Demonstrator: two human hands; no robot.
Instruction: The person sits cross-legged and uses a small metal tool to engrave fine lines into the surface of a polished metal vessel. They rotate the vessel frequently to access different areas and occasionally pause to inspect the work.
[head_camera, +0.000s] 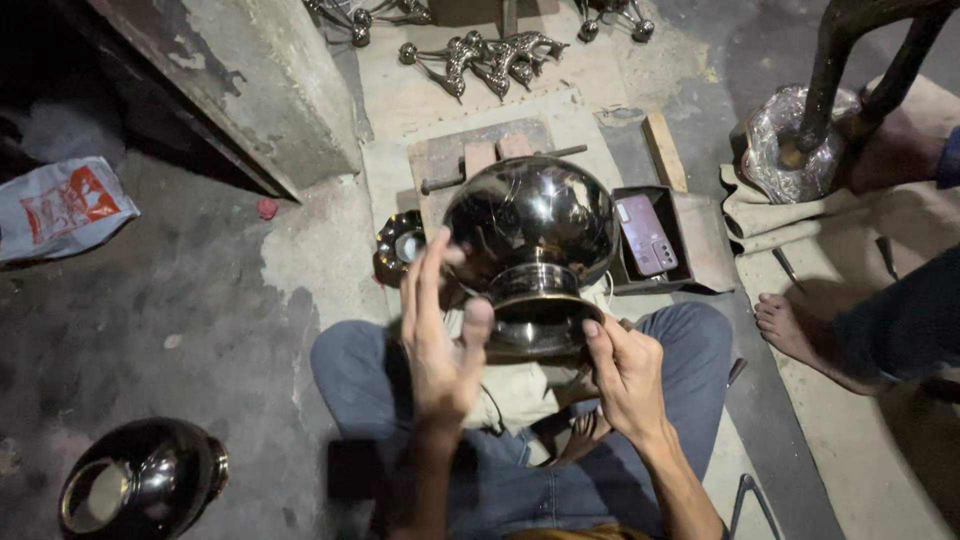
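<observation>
A shiny round metal pot (532, 245) is gripped at its base by the right hand (625, 372) and brushed by the spread left hand (438, 335).

Rough grey concrete floor (180, 300), patched and stained. Near left edge: crumpled plastic bag (62, 205). Bottom-left corner: dark shiny metal pot (140, 485) on its side. Middle: pale mat (560, 125) with wooden block (470, 160) and open box (660, 240) holding phone (647, 235). Far edge: cast metal pieces (490, 55). Right edge: cloth sheet (850, 215), bare foot (790, 325) on it.
</observation>
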